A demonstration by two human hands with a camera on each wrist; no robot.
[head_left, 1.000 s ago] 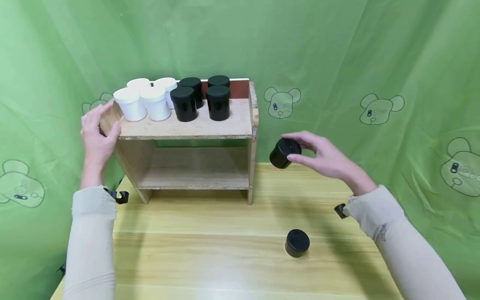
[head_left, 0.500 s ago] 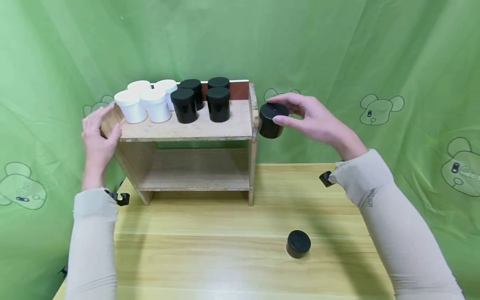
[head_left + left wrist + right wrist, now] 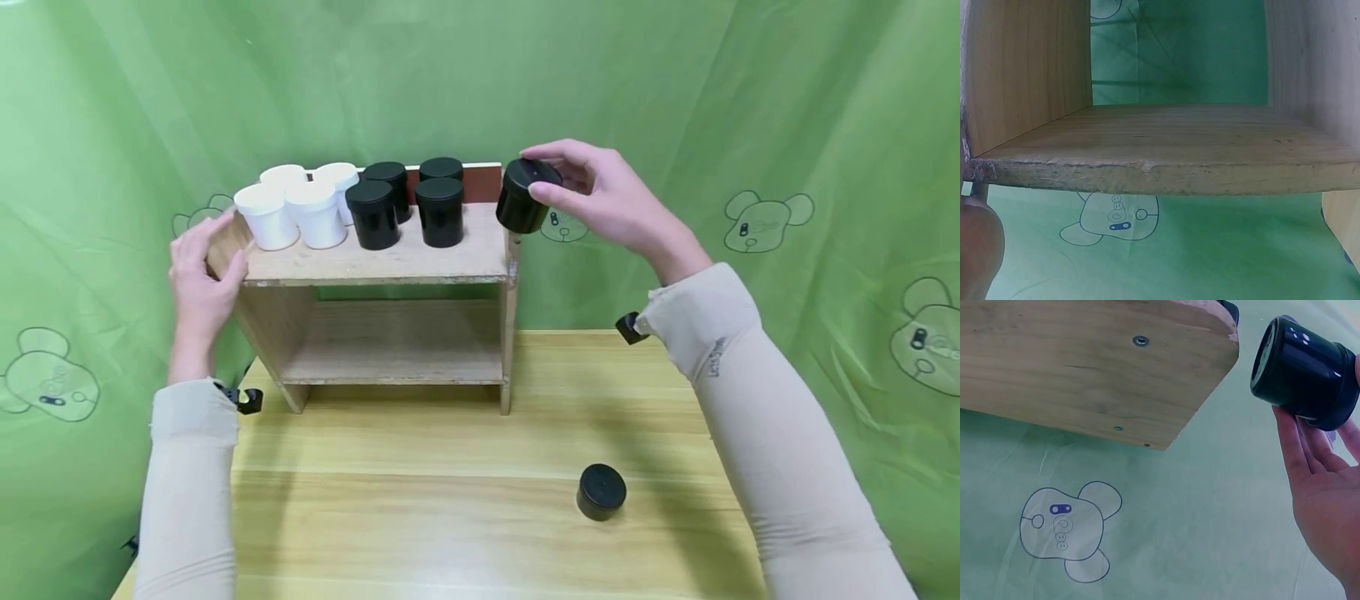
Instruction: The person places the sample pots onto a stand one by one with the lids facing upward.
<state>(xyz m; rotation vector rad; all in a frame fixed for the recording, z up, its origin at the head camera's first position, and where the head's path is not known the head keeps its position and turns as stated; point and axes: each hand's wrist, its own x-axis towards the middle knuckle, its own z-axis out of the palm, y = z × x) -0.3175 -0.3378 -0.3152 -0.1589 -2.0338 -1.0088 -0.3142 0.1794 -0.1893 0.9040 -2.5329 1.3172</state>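
Note:
My right hand [image 3: 600, 192] grips a black lidded jar [image 3: 525, 200] by its lid end, thumb in front and fingers behind. In the head view the jar overlaps the right end of the wooden shelf [image 3: 375, 267], slightly tilted. The right wrist view shows the jar [image 3: 1304, 369] beside the shelf's side panel [image 3: 1085, 369], a gap between them. My left hand [image 3: 202, 275] holds the left side panel of the shelf, thumb at the front. White jars [image 3: 317, 221] stand in two rows on the top board's left, with black jars [image 3: 441, 217] in two rows beside them.
Another black round container [image 3: 602, 492], lower in shape, sits on the wooden table [image 3: 420, 517] at the front right. The shelf's lower board [image 3: 397, 342] is bare. A green curtain [image 3: 675, 100] with bear outlines hangs behind.
My right hand has lifted the black jar up and leftward, from beside the shelf's right side to its top corner. My left hand keeps its hold on the shelf.

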